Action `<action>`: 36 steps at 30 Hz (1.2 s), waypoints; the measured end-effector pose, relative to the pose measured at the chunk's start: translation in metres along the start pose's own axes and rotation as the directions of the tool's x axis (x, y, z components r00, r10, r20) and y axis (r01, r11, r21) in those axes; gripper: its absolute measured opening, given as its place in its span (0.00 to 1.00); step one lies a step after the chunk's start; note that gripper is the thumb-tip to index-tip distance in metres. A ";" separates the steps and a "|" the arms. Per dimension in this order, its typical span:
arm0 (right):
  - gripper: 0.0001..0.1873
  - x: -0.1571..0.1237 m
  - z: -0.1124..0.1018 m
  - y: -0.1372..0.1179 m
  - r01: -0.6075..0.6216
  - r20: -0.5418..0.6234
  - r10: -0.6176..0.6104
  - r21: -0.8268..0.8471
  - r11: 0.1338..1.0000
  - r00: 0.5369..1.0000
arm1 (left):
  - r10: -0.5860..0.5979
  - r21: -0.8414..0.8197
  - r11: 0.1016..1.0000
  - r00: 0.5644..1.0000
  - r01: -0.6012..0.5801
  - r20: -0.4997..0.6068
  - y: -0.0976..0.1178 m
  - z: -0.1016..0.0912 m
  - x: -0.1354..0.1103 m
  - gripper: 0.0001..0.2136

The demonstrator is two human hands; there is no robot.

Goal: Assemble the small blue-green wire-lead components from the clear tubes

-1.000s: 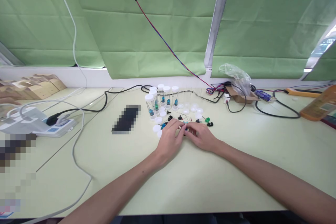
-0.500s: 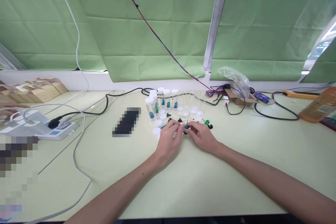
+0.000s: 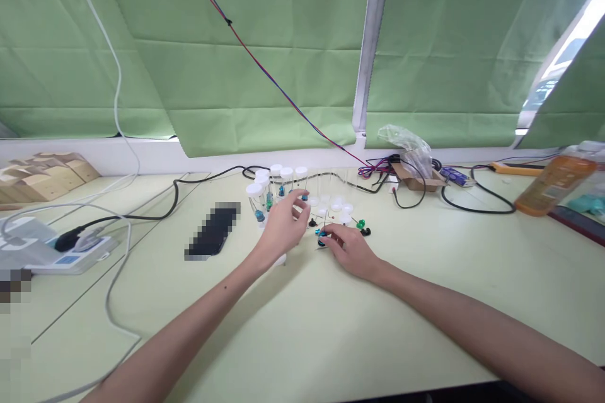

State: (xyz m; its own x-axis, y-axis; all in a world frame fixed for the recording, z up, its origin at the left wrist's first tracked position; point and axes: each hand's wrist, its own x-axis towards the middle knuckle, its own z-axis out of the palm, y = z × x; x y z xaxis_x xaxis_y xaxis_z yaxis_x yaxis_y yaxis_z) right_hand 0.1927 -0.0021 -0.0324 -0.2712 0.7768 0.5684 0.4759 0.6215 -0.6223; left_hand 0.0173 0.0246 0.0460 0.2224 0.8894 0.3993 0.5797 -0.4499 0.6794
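My right hand (image 3: 352, 248) pinches a small blue part with a dark base (image 3: 322, 239) low over the table; a thin wire stands up from it. My left hand (image 3: 285, 221) is raised to the left of it, fingers curved and apart, with nothing visible in them. Behind my left hand stand several clear tubes with white caps (image 3: 255, 191), holding small blue or green parts. Loose white caps (image 3: 346, 208) lie beyond my right hand. A green piece (image 3: 361, 224) and a black piece (image 3: 366, 232) rest to its right. My left hand hides some small items.
A dark phone (image 3: 215, 230) lies to the left. Farther left are a white power strip (image 3: 89, 255) with cables and cardboard boxes (image 3: 51, 177). A small open carton (image 3: 413, 177) with a plastic bag sits at the back right, near an orange bottle (image 3: 555, 186).
My left hand has lifted off the small blue part and moved left and up, its fingers opening. My right hand stays on the part. The camera view has shifted somewhat to the right.
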 end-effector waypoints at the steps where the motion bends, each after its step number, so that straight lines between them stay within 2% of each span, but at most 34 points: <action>1: 0.08 0.000 0.000 0.000 -0.003 0.000 0.003 0.001 1.000 1.000 | 0.023 0.054 0.998 1.000 -0.023 -0.005 0.003 -0.002 0.008 0.15; 3: 0.08 -0.001 0.001 0.001 -0.009 0.002 0.009 0.002 1.000 1.000 | 0.072 0.142 0.988 0.997 -0.068 -0.025 0.007 -0.003 0.021 0.15; 7: 0.08 0.000 0.002 0.001 -0.007 -0.001 0.007 0.006 1.000 1.000 | 0.072 0.216 0.974 0.997 -0.063 -0.034 0.011 0.011 0.038 0.16; 12: 0.08 0.000 0.002 0.002 0.005 -0.016 -0.005 0.019 1.000 1.000 | 0.014 0.249 0.968 0.994 0.012 -0.105 0.010 0.032 0.046 0.17; 20: 0.08 0.000 0.001 0.001 0.012 -0.009 -0.012 0.017 1.000 1.000 | -0.136 0.241 0.959 0.988 0.150 -0.071 -0.003 0.051 0.059 0.18; 24: 0.07 0.000 0.001 0.001 0.011 -0.004 -0.010 0.020 1.000 1.000 | -0.174 0.196 0.963 0.981 0.188 -0.086 -0.007 0.056 0.062 0.16; 30: 0.07 0.000 0.000 0.001 0.019 -0.003 -0.019 0.027 0.999 1.000 | -0.134 0.128 0.981 0.985 0.148 -0.112 -0.008 0.056 0.061 0.11; 33: 0.07 0.000 -0.001 0.000 0.009 -0.007 -0.009 0.025 1.000 1.000 | -0.057 0.055 0.996 0.977 0.069 -0.204 -0.006 0.053 0.058 0.09; 36: 0.07 0.000 -0.001 -0.001 -0.003 -0.021 0.004 0.042 0.999 1.000 | 0.007 -0.021 1.000 0.951 -0.015 -0.308 -0.002 0.046 0.053 0.09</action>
State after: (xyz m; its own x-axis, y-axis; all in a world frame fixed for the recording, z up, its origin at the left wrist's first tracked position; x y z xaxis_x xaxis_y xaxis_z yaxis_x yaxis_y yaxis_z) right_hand 0.1929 -0.0024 -0.0316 -0.2514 0.7768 0.5774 0.4415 0.6229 -0.6458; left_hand 0.0641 0.0766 0.0379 -0.0260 0.8179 0.5748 0.5600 -0.4644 0.6861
